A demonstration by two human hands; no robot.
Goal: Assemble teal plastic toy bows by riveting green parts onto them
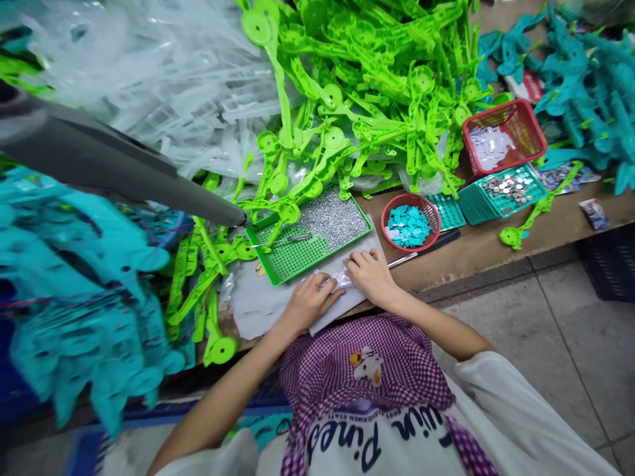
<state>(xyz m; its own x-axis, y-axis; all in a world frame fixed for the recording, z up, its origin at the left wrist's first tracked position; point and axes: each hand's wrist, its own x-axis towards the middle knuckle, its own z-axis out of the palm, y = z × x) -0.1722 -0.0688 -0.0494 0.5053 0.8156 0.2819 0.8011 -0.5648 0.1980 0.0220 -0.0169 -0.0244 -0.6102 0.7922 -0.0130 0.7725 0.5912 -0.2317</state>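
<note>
Just below the frame's centre, the left hand (310,297) and the right hand (371,274) bend their fingers at small white pieces (342,279) — partly hidden (how open, or gripping what, I cannot tell).

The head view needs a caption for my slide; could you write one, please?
Left hand and right hand at small white pieces beside a green tray, lime-green parts heaped beyond.
</note>
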